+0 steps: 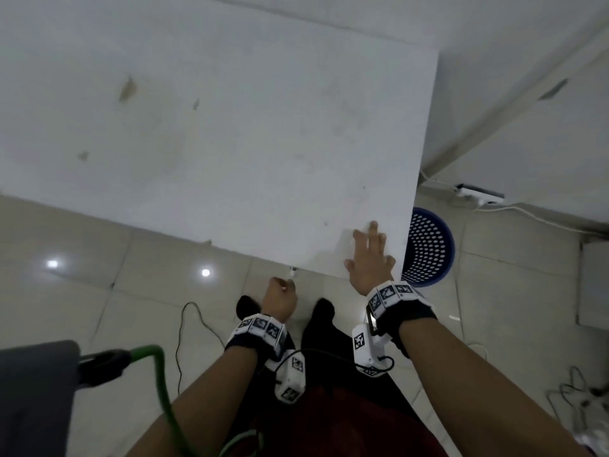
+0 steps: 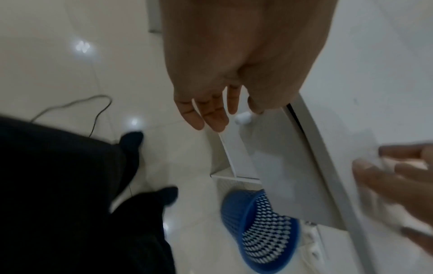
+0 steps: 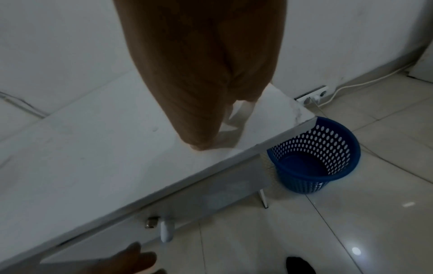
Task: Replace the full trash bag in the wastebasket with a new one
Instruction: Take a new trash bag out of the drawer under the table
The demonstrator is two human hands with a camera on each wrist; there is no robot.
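Observation:
A blue perforated wastebasket point(image 1: 431, 245) stands on the floor just right of the white table's point(image 1: 230, 143) near corner. In the right wrist view the wastebasket point(image 3: 314, 153) looks empty, with no bag in it. My right hand point(image 1: 369, 252) lies flat with fingers spread on the table corner; a pale thin sheet seems to lie under the fingers point(image 3: 232, 122), too blurred to identify. My left hand point(image 1: 280, 291) hangs below the table's front edge, fingers point(image 2: 211, 113) relaxed and holding nothing, close to a white drawer knob point(image 2: 243, 118).
A power strip point(image 1: 478, 194) with white cables lies by the wall behind the basket. A black cable point(image 1: 184, 324) runs across the tiled floor at left. A chair with a green frame point(image 1: 155, 357) is near my left arm. A white box point(image 1: 593, 282) stands at far right.

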